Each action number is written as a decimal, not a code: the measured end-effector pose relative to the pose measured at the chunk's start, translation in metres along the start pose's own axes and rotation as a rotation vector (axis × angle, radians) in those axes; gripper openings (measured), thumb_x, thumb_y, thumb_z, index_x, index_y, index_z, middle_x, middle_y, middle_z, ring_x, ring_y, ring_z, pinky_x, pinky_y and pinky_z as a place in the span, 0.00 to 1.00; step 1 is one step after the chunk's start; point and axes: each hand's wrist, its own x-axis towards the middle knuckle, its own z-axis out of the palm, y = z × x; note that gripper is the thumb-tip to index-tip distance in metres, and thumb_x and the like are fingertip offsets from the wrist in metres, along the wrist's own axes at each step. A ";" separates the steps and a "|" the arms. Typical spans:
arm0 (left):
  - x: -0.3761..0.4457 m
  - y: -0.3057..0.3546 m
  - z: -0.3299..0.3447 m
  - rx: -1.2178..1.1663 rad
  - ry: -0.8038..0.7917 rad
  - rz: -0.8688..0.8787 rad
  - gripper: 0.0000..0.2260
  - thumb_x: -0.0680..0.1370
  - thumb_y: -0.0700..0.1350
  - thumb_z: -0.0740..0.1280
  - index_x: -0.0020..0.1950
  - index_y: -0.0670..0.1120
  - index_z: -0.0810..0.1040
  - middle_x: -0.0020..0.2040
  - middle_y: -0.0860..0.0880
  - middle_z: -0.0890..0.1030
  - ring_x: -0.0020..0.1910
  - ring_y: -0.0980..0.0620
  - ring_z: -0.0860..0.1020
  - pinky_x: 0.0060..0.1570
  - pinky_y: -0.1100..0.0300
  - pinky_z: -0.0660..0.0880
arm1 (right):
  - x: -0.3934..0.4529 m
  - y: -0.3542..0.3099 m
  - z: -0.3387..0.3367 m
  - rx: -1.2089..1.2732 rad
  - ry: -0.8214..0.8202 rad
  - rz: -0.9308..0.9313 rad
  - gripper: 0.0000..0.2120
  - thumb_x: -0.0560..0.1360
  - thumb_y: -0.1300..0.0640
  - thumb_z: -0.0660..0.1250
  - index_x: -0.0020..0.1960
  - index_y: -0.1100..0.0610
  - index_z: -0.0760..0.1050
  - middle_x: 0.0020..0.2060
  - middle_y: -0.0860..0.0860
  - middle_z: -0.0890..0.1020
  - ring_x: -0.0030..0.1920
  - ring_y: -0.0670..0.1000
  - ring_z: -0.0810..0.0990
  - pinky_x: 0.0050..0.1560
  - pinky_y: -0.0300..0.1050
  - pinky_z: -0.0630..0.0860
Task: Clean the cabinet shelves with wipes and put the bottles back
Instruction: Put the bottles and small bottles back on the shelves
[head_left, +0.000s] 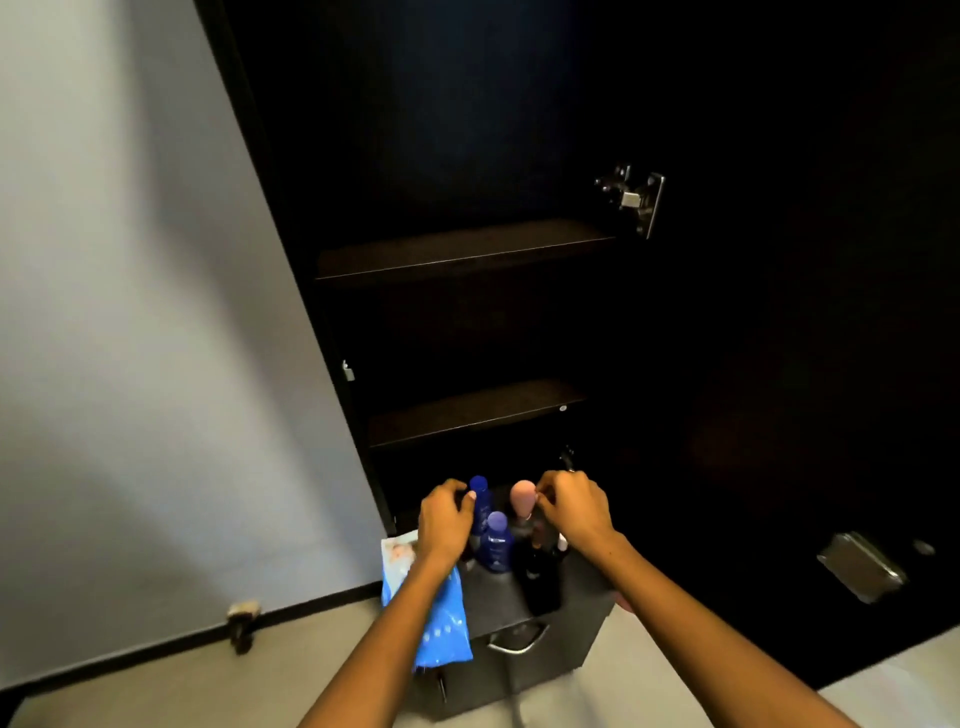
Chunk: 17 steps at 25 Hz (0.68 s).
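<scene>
The dark cabinet stands open with two bare shelves, the upper shelf (467, 252) and the lower shelf (470, 413). Below them, several bottles stand together on a dark ledge (498, 597): a blue bottle (480, 501), a purple-capped bottle (496, 540), a pink-capped bottle (522, 499) and dark ones. My left hand (444, 519) has curled fingers, and its thumb tip touches the blue bottle. My right hand (574, 509) hovers with curled fingers just right of the pink cap; what it holds, if anything, is hidden. A blue wipes pack (441, 623) lies under my left forearm.
A drawer with a metal handle (519, 644) sits under the ledge. The open cabinet door (779, 364) hangs to the right, with a hinge (631, 197) and a metal plate (862, 566). A pale wall (130, 312) is on the left, with a doorstop (241, 621) near the floor.
</scene>
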 end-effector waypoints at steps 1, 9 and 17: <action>0.016 -0.002 0.003 0.037 -0.027 0.051 0.13 0.75 0.42 0.67 0.58 0.41 0.78 0.55 0.41 0.81 0.56 0.42 0.78 0.57 0.55 0.72 | 0.011 0.001 0.009 -0.008 0.002 0.030 0.08 0.72 0.53 0.64 0.50 0.51 0.79 0.48 0.55 0.84 0.52 0.57 0.81 0.46 0.47 0.76; 0.111 -0.049 0.049 0.230 -0.301 0.315 0.23 0.67 0.42 0.75 0.60 0.45 0.76 0.54 0.43 0.81 0.54 0.46 0.79 0.58 0.58 0.73 | 0.094 0.002 0.087 -0.128 -0.097 0.139 0.23 0.70 0.59 0.69 0.64 0.53 0.69 0.62 0.55 0.74 0.58 0.60 0.78 0.51 0.51 0.75; 0.105 -0.051 0.032 0.136 -0.278 0.612 0.19 0.70 0.35 0.70 0.60 0.44 0.76 0.56 0.44 0.80 0.53 0.46 0.79 0.55 0.57 0.75 | 0.109 0.001 0.106 0.044 -0.137 0.292 0.11 0.71 0.63 0.63 0.52 0.60 0.78 0.53 0.63 0.80 0.55 0.63 0.78 0.52 0.48 0.74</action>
